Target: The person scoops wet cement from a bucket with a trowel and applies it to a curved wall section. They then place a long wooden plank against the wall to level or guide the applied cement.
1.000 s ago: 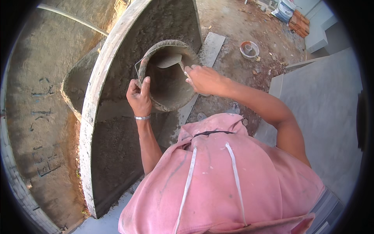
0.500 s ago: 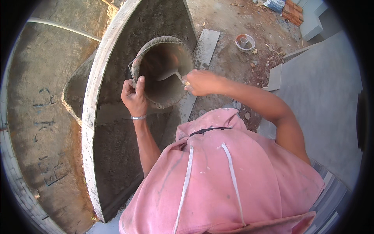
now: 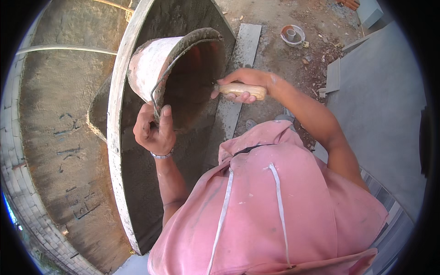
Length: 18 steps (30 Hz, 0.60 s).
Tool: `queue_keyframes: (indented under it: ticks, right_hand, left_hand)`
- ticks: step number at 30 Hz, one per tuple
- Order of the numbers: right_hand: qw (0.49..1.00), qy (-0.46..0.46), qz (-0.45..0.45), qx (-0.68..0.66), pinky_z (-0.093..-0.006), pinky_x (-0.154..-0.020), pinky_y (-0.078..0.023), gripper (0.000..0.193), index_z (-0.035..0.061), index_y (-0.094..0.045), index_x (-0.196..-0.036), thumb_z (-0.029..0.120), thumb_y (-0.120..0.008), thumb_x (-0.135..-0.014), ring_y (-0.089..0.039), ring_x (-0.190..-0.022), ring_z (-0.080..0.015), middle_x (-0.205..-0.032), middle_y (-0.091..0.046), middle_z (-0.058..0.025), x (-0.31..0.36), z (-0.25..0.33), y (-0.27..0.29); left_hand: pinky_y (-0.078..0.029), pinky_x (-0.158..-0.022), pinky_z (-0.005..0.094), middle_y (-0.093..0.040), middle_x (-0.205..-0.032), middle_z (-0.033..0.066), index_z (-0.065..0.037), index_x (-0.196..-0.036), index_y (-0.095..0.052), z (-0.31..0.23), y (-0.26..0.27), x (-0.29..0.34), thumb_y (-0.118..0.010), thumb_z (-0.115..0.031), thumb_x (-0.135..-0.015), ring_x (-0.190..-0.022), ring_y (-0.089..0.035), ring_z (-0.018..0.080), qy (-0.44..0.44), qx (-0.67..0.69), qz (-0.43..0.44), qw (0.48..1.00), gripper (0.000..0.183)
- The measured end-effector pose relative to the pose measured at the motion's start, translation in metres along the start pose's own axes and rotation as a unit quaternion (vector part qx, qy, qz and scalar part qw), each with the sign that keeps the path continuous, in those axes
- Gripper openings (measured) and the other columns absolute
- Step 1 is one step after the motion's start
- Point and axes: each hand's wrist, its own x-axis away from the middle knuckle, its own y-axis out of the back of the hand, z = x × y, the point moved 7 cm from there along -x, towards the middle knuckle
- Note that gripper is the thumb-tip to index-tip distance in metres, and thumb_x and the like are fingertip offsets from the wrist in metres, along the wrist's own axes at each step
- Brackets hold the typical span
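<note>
A mortar-caked bucket [image 3: 151, 57] with a thin wire handle is tipped on its side, its dark mouth facing right. My left hand [image 3: 156, 128] is closed on the lower rim, near one end of the wire. Right of the mouth, my right hand [image 3: 243, 85] is wrapped around a pale wooden trowel handle [image 3: 245, 90]. The handle points toward the bucket's opening; its blade cannot be made out against the dark inside. Behind the bucket stands a grey mortar-covered wall panel [image 3: 151, 183] with a whitish top edge.
A grey plank [image 3: 249, 43] lies on the dirt ground beyond the bucket. Farther right sits a small white tub [image 3: 292, 35] with a cup-like thing in it. A smooth grey slab [image 3: 376, 91] fills the right side. Left of the panel is a rough plastered surface [image 3: 59, 101] with dark marks.
The bucket has tilted further, with its white outer side now showing at the upper left. My right hand has turned, showing the wooden handle; the blade seen earlier inside the bucket is no longer visible.
</note>
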Motion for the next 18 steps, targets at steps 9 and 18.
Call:
queue_keyframes:
  ticks: [9,18]
  right_hand:
    - [0.956,0.137,0.218,-0.138,-0.0269,-0.033,-0.04,0.057,-0.0046,-0.041,-0.147,0.04,-0.046,-0.111,-0.05,-0.049,-0.0103,-0.085,-0.055,-0.005,-0.038,-0.007,-0.076]
    - [0.913,0.285,0.159,-0.245,-0.0266,-0.042,-0.045,0.057,-0.0029,-0.043,-0.148,0.04,-0.047,-0.111,-0.054,-0.056,-0.0126,-0.088,-0.056,-0.0062,-0.032,-0.036,0.031]
  left_hand:
    - [-0.043,-0.073,0.0289,-0.057,-0.083,-0.0003,-0.007,-0.082,-0.052,0.008,0.017,0.005,-0.066,-0.03,-0.099,-0.078,-0.049,0.0104,0.102,0.058,-0.299,0.947,0.032]
    - [-0.037,-0.064,0.0303,-0.041,-0.076,-0.0018,-0.007,-0.079,-0.042,0.186,-0.078,0.099,-0.062,-0.031,-0.106,-0.071,-0.036,0.011,0.417,-0.001,-0.243,0.876,0.042]
